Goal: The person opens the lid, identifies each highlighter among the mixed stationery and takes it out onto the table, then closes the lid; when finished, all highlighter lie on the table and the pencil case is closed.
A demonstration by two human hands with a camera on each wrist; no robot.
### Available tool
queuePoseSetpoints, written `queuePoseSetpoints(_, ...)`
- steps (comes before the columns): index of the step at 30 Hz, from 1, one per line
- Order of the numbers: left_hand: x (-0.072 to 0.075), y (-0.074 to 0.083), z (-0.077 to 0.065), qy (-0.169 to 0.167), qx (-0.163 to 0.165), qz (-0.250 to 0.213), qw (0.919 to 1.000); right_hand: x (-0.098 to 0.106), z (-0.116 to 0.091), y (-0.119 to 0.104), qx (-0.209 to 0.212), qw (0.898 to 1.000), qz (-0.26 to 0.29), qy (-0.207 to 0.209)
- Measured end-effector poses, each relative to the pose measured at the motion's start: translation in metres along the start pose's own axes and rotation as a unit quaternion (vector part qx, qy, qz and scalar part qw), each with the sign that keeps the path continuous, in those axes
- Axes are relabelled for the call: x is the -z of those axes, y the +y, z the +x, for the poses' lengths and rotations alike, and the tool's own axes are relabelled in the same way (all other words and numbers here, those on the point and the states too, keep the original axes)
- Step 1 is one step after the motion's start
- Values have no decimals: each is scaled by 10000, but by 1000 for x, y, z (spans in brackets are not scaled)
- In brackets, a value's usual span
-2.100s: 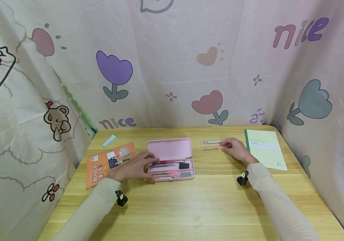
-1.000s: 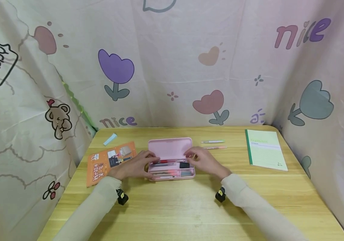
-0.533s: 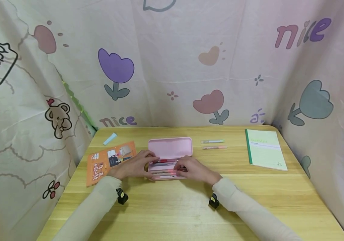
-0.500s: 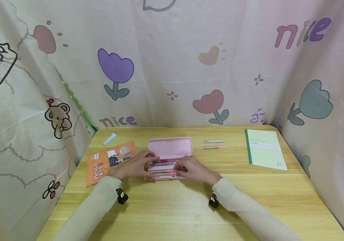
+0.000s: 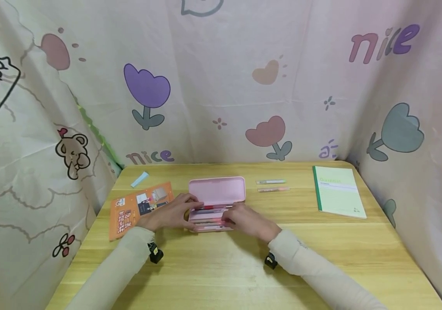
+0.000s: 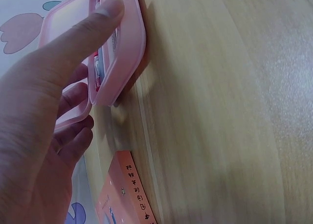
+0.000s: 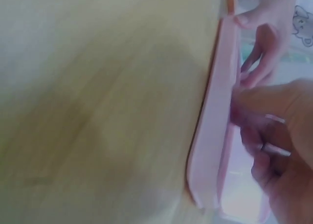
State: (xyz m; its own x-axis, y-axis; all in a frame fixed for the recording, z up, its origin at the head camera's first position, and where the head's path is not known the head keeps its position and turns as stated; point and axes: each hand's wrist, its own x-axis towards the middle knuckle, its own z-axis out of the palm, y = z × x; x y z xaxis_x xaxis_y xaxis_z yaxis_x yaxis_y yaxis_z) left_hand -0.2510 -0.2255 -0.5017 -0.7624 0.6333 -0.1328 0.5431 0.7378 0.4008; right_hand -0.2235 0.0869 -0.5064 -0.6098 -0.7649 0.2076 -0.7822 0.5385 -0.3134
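An open pink pencil case (image 5: 217, 190) lies on the table with several pens in it, among them a red-capped pen (image 5: 207, 207). My left hand (image 5: 172, 212) grips the case's left end; in the left wrist view its thumb (image 6: 105, 16) lies over the front wall and its fingers are behind. My right hand (image 5: 248, 220) reaches down into the right half of the case with curled fingers, near a pink-tipped pen (image 5: 216, 221). Those fingertips are partly hidden and blurred in the right wrist view, so whether they pinch a pen is unclear. The hand covers the case's right compartments.
Behind the right hand lie a pale green-tipped pen (image 5: 270, 181) and a pink-tipped pen (image 5: 273, 189). A green-spined notebook (image 5: 338, 191) is at the right. An orange book (image 5: 141, 211) and a light blue strip (image 5: 140, 179) are at the left. Printed cloth (image 5: 213, 86) hangs behind the table.
My right hand has left the two loose pens, come left to the case and gone down into it. Its fingers now sit slightly deeper. The left hand stays on the case.
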Motion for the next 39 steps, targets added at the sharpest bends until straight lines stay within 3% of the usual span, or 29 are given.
queuePoseSetpoints(14, 1, 3, -1, 7, -31, -7, 10000, -1, 5, -7, -326, 9994, 55, 99)
queuePoseSetpoints(27, -1, 2, 0, 27, -99, 94, 9999, 5, 4, -20, -533, 9973, -308, -393)
queuePoseSetpoints(39, 0, 3, -1, 2, -21, 84, 10000, 1, 0, -19, -619, 9978, -207, -132)
